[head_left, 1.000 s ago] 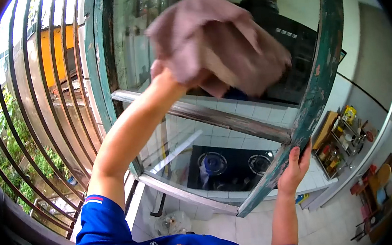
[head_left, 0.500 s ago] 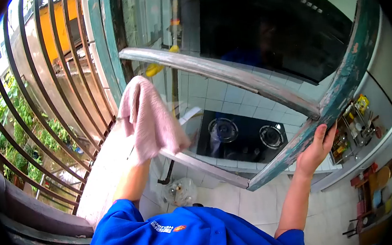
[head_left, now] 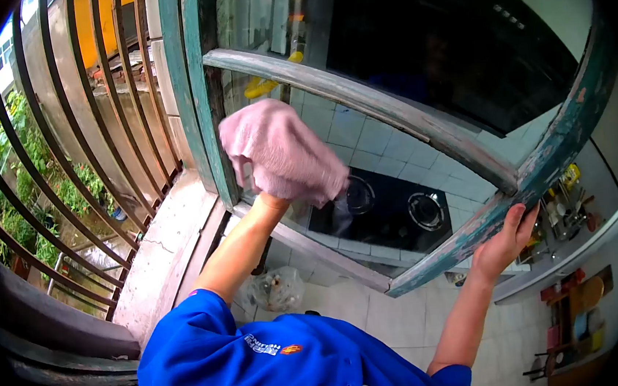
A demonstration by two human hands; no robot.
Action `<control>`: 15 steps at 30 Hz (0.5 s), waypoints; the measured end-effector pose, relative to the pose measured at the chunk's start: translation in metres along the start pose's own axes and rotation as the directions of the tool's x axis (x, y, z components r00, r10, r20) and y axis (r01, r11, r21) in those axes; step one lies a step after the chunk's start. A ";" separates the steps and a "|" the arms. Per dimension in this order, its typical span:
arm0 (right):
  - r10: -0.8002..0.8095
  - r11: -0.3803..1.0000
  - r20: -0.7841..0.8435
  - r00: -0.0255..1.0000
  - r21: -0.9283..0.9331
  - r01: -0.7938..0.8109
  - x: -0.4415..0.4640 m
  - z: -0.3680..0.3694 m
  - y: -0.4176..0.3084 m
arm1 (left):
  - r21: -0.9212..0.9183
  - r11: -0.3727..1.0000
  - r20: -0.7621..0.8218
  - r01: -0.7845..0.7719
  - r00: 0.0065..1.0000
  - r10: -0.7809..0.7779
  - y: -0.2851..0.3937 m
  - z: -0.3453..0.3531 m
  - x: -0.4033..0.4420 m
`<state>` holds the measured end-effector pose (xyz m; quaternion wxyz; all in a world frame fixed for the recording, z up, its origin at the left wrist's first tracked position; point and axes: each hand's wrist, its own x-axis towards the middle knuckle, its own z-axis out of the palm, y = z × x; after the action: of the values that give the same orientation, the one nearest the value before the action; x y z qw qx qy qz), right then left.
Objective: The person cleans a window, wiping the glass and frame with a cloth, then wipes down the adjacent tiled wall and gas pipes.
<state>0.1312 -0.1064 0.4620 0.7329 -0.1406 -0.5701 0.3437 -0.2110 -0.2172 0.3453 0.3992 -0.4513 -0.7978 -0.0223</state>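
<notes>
A pink cloth (head_left: 283, 151) is spread over my left hand (head_left: 274, 198) and lies against the lower glass pane near its left side. The cloth hides most of the fingers. My right hand (head_left: 503, 246) grips the lower right part of the green window frame (head_left: 440, 259), its thumb on the near face and its other fingers partly behind the edge. A worn wooden crossbar (head_left: 368, 107) divides the upper and lower panes. Through the glass a black stove (head_left: 392, 219) with two burners shows.
Metal bars (head_left: 59, 104) stand at the left beside a concrete sill (head_left: 156, 250). A clear plastic bag (head_left: 277, 290) lies below the window. At the right are a rack of utensils (head_left: 564, 207) and a wooden shelf (head_left: 580, 309). A dark range hood (head_left: 443, 41) shows above the crossbar.
My left hand came down from the upper pane with the cloth to the lower left, then moved onto the lower pane. My right hand stays on the frame; the view has shifted.
</notes>
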 end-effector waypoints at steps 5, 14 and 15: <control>0.020 1.000 0.014 1.000 0.006 -0.020 -0.001 0.000 -0.003 | -0.632 0.765 0.025 0.121 0.990 -0.136 -0.037 0.092 -0.016; 0.030 0.998 0.000 1.000 0.051 -0.030 0.002 0.001 -0.001 | 0.711 0.520 0.301 0.472 0.465 -0.833 0.048 -0.193 0.102; 0.030 0.998 -0.003 1.000 0.051 -0.030 0.002 0.001 -0.001 | 0.914 0.040 -0.126 0.404 0.376 -0.918 0.064 -0.164 0.108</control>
<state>0.1304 -0.1057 0.4643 0.7321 -0.1307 -0.5576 0.3688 -0.0920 -0.1685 0.5067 0.2663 0.2788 -0.8738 0.2964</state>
